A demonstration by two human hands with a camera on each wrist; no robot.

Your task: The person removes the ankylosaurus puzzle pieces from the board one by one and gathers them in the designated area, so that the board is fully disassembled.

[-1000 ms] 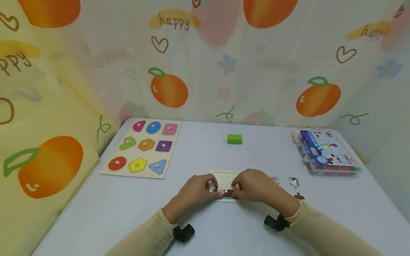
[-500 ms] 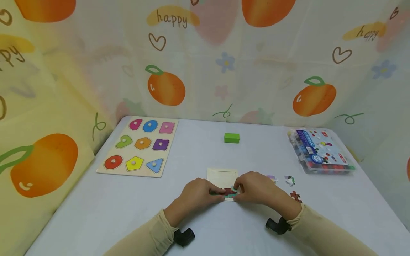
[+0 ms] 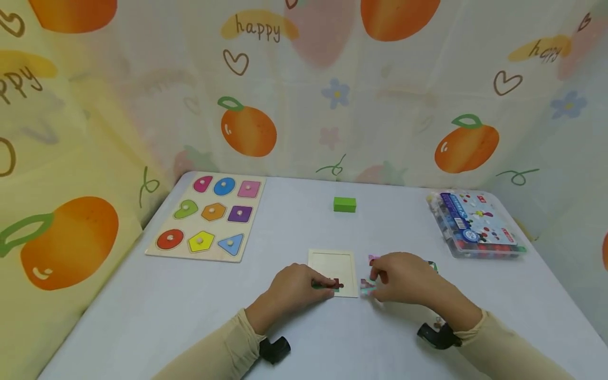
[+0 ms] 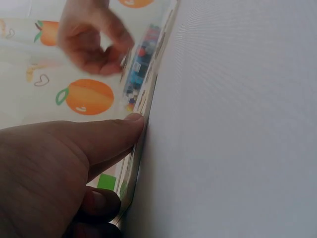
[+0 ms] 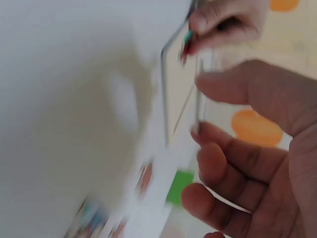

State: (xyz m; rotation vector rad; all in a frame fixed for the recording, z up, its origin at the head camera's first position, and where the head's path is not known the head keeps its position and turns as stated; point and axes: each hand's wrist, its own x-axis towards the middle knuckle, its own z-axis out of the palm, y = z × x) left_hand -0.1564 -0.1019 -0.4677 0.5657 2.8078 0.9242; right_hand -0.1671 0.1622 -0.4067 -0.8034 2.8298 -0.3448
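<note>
A small cream puzzle tray (image 3: 350, 264) lies in front of me with dark-red and green jigsaw pieces (image 3: 338, 284) along its front left part. My left hand (image 3: 295, 287) grips the tray's front edge between thumb and fingers, a finger lying over those pieces and partly hiding them. Just right of the tray, my right hand (image 3: 409, 278) pinches a pink and teal jigsaw piece (image 3: 366, 285) between thumb and index finger. In the right wrist view that held piece (image 5: 199, 101) appears edge-on as a thin strip, with the other fingers curled loosely.
Loose jigsaw pieces lie around the right hand, including a purple one (image 3: 372, 259) and a green-edged one (image 3: 433, 266). A wooden shape board (image 3: 223, 227) is at the left, a green block (image 3: 344, 205) at the back, and a clear case of colourful parts (image 3: 480, 227) at the right.
My right hand has moved right, off the tray, taking the pink and teal jigsaw piece with it. My left hand slid slightly right over the pieces, then stayed at the tray.
</note>
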